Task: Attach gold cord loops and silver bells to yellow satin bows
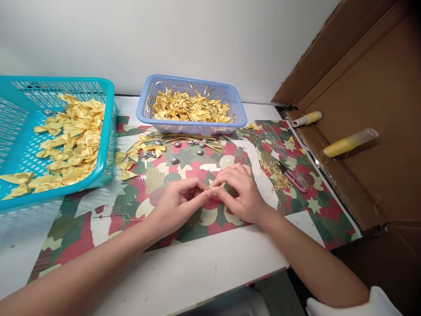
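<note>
My left hand (pixel 179 202) and my right hand (pixel 240 191) meet above the middle of the patterned sheet, thumbs and fingertips pinched together. A tiny pale bit shows between the fingertips; the fingers hide most of it, so its kind is unclear. Beyond my hands lie several shiny silver beads (pixel 175 161) and a bundle of gold cords (pixel 187 137). Several loose yellow ribbon bows (pixel 125 166) are spread to the left of the beads. Close to my left forearm rests a thin needle-like wire with a looped thread (pixel 126 217).
At the left stands a turquoise basket (pixel 110 131) with many yellow bows. A blue basket (pixel 241 116) at the back holds bows with gold cords. To the right lie a pink-handled cutter (pixel 296 181) and gold clippings (pixel 281 180). Yellow tubes (pixel 348 144) stick out by a cardboard wall (pixel 371 87).
</note>
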`<state>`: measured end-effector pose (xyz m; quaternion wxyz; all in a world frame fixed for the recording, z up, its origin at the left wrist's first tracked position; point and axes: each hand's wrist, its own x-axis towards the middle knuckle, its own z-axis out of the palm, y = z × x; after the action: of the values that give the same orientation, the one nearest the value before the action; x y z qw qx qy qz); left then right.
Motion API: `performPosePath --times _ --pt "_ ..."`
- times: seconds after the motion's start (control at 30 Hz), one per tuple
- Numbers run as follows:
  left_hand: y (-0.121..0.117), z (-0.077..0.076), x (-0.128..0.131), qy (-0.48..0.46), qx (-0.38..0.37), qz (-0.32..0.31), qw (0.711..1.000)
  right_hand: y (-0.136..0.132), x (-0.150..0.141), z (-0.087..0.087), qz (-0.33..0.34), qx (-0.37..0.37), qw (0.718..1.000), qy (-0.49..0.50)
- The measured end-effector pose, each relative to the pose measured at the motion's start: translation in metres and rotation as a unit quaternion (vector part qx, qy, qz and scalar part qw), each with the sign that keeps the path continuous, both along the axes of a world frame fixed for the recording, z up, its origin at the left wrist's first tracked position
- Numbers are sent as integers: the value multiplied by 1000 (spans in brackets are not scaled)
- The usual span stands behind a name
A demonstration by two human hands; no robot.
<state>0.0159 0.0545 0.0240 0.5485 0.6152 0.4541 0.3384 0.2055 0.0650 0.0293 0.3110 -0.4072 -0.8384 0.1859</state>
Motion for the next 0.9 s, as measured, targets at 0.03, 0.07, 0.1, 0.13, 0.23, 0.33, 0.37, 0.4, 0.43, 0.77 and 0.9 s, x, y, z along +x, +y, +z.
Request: performPosePath --times 0.03,0.07,0.1,0.13,0.23,0.33,0.37,0.4,0.43,0.77,0.9 --pt "1 1 0 -17 -8 6 1000 0 1 1 5 -41 999 9" --pt "2 2 0 -34 -15 10 999 1 1 2 14 -74 997 12" --pt "2 3 0 -47 -22 11 999 1 2 2 24 -98 995 10" --pt "3 4 0 -58 -28 8 998 1 2 3 33 -114 993 9" --pt "2 4 0 -71 -39 0 997 2 2 2 42 -128 991 13" --pt "2 3 -1 -63 -37 3 997 2 2 0 42 -131 990 21" --pt "2 3 -1 -60 -35 6 998 2 2 -1 42 -133 990 24" --pt "2 3 -1 -57 -33 10 998 2 1 -1 41 -136 989 26" --pt "2 3 0 -56 -34 16 998 2 1 -1 39 -138 989 29" --pt "-3 5 6 -56 -62 111 990 -2 -4 -2 8 -110 994 21" --pt "-4 4 6 -58 -65 123 989 -3 -5 -3 1 -103 995 5"
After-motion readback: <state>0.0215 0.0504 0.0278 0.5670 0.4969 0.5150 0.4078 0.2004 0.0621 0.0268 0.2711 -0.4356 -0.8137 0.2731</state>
